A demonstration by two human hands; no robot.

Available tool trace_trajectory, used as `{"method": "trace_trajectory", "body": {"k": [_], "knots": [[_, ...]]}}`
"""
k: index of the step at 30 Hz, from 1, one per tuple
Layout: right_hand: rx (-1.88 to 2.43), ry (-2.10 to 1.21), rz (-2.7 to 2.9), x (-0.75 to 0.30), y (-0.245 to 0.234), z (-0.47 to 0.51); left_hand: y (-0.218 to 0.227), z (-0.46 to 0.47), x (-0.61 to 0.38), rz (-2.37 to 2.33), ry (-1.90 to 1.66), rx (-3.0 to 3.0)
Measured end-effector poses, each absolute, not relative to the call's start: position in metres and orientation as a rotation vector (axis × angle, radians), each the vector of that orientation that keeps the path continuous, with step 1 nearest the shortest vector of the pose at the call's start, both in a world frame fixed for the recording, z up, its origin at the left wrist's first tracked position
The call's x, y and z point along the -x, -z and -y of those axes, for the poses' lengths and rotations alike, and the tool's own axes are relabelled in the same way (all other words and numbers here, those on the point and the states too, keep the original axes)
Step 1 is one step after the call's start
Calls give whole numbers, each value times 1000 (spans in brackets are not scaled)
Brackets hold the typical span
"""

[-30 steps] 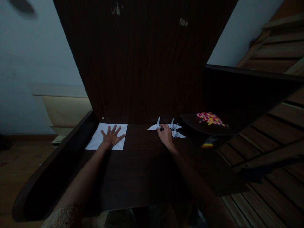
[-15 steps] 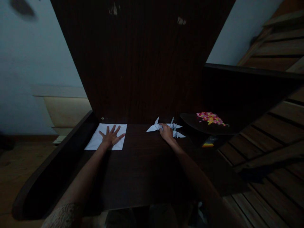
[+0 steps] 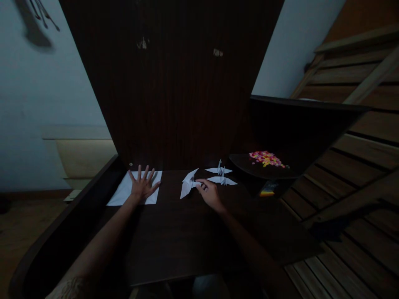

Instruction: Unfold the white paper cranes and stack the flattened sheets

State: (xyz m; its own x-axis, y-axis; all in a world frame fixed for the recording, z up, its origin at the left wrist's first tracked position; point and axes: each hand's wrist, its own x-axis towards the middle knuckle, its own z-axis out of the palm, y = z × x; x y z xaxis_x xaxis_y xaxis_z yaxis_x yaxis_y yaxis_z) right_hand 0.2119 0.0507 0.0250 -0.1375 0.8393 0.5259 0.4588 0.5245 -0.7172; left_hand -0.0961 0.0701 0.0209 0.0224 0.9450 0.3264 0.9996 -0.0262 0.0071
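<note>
My left hand point(image 3: 142, 185) lies flat with fingers spread on a white sheet of paper point(image 3: 121, 194) at the far left of the dark wooden desk point(image 3: 183, 236). My right hand point(image 3: 209, 192) pinches a white folded paper crane point(image 3: 188, 186) and holds it tilted just above the desk, near the middle. Two more white paper cranes point(image 3: 220, 175) rest on the desk just behind and to the right of my right hand.
A dark upright panel point(image 3: 174, 91) closes off the back of the desk. On a raised dark shelf at the right lies a heap of small pink and yellow pieces point(image 3: 266, 158). Wooden slats point(image 3: 352, 137) fill the right side; a raised rim point(image 3: 59, 232) runs along the desk's left.
My right hand has lifted one crane out of the group and drawn it left and toward me. My left hand stays flat on the sheet. The camera has tilted slightly.
</note>
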Motion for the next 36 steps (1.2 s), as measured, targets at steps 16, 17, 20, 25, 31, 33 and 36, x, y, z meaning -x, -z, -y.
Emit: {"method": "trace_trajectory", "body": {"k": [16, 17, 20, 25, 31, 33, 36], "knots": [[923, -390, 1895, -173, -15, -27, -29, -36, -9, 1858, 1688, 2330], [936, -421, 1869, -173, -15, -26, -27, -36, -9, 1847, 1700, 2328], [1010, -519, 1767, -170, -15, -25, -24, -33, -9, 1790, 1821, 2280], [1058, -955, 1472, -163, -13, -26, -26, -26, -12, 1842, 2134, 2181], [1059, -1219, 1234, -164, -10, -30, -30, -24, -16, 1928, 2468, 2068], [1099, -1243, 1210, -167, -8, -33, -31, -26, -16, 1956, 2586, 2009], [1116, -1222, 1204, -170, -4, -36, -31, -29, -14, 2012, 2814, 1883]]}}
